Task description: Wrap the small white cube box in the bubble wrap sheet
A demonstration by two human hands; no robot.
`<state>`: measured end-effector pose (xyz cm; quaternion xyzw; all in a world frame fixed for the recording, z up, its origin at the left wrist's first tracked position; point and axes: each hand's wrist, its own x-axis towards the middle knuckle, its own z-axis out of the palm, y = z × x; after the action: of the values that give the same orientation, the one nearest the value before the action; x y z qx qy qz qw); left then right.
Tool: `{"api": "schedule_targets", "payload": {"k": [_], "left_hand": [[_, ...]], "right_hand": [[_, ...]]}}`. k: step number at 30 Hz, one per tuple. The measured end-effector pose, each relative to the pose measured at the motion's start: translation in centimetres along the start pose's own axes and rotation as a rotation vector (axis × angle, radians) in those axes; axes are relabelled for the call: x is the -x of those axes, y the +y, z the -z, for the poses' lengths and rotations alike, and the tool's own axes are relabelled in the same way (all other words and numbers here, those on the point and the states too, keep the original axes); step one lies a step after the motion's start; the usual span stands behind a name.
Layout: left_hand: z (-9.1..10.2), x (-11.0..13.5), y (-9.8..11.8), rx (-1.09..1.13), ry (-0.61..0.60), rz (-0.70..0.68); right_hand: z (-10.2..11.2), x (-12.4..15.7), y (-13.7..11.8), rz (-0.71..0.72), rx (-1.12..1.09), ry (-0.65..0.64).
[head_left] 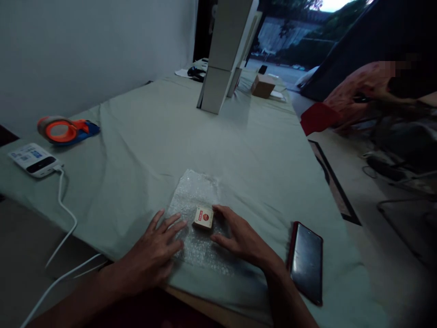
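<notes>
A small cream box (204,217) with red print lies on a sheet of bubble wrap (193,189), which is spread on the cloth-covered table near its front edge. My left hand (160,246) rests at the left side of the wrap, fingers spread, apart from the box. On the other side, my right hand (237,234) is beside the box, its thumb and fingers apart. The fingertips are very near the box's right side; whether they touch it I cannot tell. Neither hand has anything in its grasp.
Right of my right hand lies a phone (307,262) in a red case. At left are an orange-and-blue tape dispenser (63,131) and a white device (36,160) with a cable. A tall white box (220,59) and a brown carton (262,85) stand farther back. A person (358,91) is at right.
</notes>
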<state>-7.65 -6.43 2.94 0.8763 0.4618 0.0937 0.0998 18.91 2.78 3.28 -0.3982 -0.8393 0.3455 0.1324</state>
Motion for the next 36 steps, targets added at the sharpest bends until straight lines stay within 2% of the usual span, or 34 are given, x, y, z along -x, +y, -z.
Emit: {"api": "schedule_targets", "payload": {"k": [3,5,10,14,17,21,24,27,36], "left_hand": [[-0.6,-0.5,-0.3,0.055,0.143,-0.048],[-0.7,-1.0,-0.3,0.151,0.266,-0.033],[0.2,-3.8,0.1,0.362,0.487,0.149],[0.7,-6.0,-0.2,0.465,0.425,0.378],[0.8,-6.5,-0.9,0.532,0.364,0.457],[1.2,-6.3,-1.3,0.562,0.263,0.397],[1.3,-6.4,-1.2,0.501,0.257,0.291],[0.9,-7.0,-1.2,0.496,0.271,0.253],[-0.3,-8.9,-0.9,0.890,0.307,0.406]], "right_hand": [[0.4,0.2,-0.4,-0.016,-0.041,0.012],[0.8,0.5,-0.7,-0.043,-0.074,0.030],[1.8,1.4,-1.1,-0.093,-0.193,0.011],[1.4,1.3,-1.3,-0.048,-0.124,0.041],[0.8,0.4,-1.3,-0.003,-0.056,0.126],[0.4,-0.9,-1.2,0.070,-0.092,0.194],[0.5,-1.4,-1.2,0.083,-0.143,0.211],[0.5,-1.6,-1.0,0.046,-0.193,0.228],[-0.2,-2.1,-0.3,-0.024,-0.304,0.244]]}}
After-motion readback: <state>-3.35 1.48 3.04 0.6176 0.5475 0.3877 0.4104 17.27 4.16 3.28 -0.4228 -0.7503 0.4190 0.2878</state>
